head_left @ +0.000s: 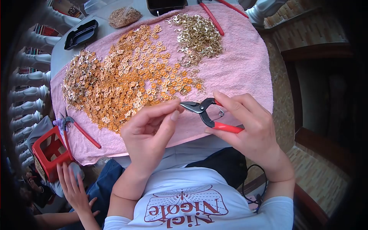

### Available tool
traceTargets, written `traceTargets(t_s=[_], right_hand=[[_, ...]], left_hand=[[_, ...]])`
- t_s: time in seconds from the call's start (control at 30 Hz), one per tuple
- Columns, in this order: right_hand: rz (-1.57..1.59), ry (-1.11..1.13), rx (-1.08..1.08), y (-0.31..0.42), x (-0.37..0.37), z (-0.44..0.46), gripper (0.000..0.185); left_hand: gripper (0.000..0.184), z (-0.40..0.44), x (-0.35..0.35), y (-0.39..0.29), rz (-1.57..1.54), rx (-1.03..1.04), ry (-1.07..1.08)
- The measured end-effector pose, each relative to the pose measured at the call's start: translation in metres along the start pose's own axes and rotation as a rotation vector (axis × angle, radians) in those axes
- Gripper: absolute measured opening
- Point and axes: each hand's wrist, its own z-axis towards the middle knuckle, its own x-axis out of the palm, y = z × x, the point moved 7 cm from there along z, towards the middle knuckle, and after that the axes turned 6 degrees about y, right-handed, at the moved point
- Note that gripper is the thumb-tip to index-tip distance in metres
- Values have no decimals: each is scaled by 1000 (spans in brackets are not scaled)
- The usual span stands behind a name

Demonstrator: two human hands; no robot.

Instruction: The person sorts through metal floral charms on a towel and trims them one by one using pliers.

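My right hand (249,126) is wrapped round red-handled pliers (205,111), whose dark jaws point left. The tips of the jaws reach the fingertips of my left hand (149,128). Thumb and forefinger of that hand are pinched together; whatever lies between them is too small to make out. Both hands are above the near part of a pink towel (245,69). Beyond my left hand spreads a wide heap of orange flower-shaped pieces (126,80). Farther back lies a pile of small gold-coloured curved pieces (199,36).
Red-handled pliers (86,134) lie at the towel's left edge, another red-handled tool (211,17) at the back. A black tray (81,34) and a bag of small pieces (124,17) stand at the back left. Another person's hand (74,191) is near a red stool (51,153).
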Motion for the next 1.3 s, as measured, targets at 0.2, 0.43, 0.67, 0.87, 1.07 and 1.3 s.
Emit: traceTargets(t_s=[0.2,0.43,0.67,0.87,1.07,1.3], right_hand=[[9,-67,-33,-9,3,-10,68],[-56,-105,40,-24,0,-16,69],[-60,-145,31,-29,-1,-14,69],[-40,-139,10,-29,-1,-13,68],[-31,-132,18,-32,1,-16,66],[-78,-189,-32,-32,2,-16,60]], left_hand=[[17,-2,-2,-9,76,145,-156],[12,25,9,-19,755,266,-91],[15,33,30,-16,1001,340,-4],[13,29,30,-14,1032,486,-22],[14,27,26,-21,1058,537,-37],[18,31,26,-19,1038,401,24]])
